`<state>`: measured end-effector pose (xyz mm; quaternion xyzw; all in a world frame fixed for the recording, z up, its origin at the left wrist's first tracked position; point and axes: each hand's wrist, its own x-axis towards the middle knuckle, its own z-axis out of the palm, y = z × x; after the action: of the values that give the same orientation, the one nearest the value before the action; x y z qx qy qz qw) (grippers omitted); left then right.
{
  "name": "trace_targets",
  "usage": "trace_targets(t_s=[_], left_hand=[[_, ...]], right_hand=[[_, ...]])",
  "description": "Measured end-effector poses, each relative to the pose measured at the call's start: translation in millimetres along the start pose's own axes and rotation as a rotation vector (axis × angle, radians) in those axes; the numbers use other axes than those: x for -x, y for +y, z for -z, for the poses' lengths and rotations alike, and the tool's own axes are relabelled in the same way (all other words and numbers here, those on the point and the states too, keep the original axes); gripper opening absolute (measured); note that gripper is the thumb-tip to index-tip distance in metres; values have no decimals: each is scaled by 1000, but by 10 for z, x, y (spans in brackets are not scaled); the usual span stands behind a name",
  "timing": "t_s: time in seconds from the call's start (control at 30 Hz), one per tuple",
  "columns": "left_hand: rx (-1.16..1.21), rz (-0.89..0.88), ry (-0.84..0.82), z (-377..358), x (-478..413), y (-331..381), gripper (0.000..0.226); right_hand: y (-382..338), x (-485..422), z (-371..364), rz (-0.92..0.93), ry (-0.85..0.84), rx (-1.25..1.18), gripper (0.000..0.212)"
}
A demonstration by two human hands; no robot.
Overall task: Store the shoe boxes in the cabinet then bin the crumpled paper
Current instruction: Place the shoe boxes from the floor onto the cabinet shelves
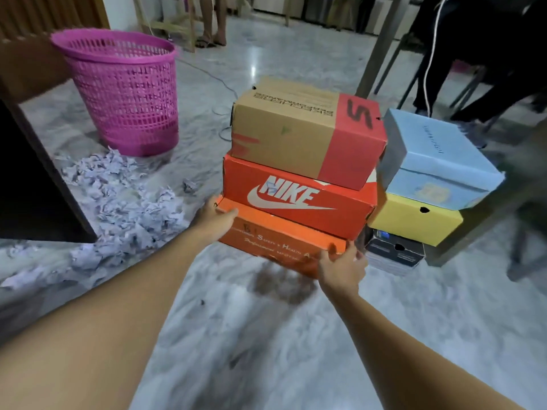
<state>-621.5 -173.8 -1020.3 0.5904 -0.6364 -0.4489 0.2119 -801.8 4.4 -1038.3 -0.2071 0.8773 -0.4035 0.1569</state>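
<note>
A stack of three shoe boxes stands in the middle: an orange box [278, 241] at the bottom, a red Nike box [299, 199] on it, a brown and red box [305, 134] on top. My left hand [214, 218] grips the orange box's left end, thumb on its lid. My right hand [342, 266] grips its right end. The bottom box looks slightly off the floor. A second stack to the right holds a light blue box [438, 155], a yellow box [414, 220] and a dark box [393, 253]. Crumpled paper [127, 202] lies heaped on the floor at left.
A pink mesh bin [127, 93] stands behind the paper. A dark wooden cabinet [35, 179] fills the left edge. Table and chair legs [381, 45] and a seated person's legs are behind the boxes at right. Another person's feet [210, 39] stand far back.
</note>
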Motion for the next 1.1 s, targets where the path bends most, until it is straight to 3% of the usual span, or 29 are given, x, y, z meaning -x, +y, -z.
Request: trace_targets(t_s=[0.07,0.17,0.37,0.6,0.83,0.97,1.1], left_hand=[[74,38,48,-170,-132,-58,67],[146,67,115,-387,-272,-133,69],[159,148,309,-552,-482,-199,56],[73,189,240,-538,-451,-259,57],[-7,267,-18,-107,-200,-428,73],[-33,297,-78,82,46,-559,90],[-87,315,-143,112,196,-824,88]], right_hand=[[51,-161,-38,-84,39,-126,65],[165,-388,-126,-10,6,-252,66],[366,-576,-217,-12,8,-270,37],[441,-508,-234,8,96,-230,34],[551,-147,-148,16,90,-157,38],[602,155,-81,-5,82,-146,42],[712,428,49,4,80,-135,46]])
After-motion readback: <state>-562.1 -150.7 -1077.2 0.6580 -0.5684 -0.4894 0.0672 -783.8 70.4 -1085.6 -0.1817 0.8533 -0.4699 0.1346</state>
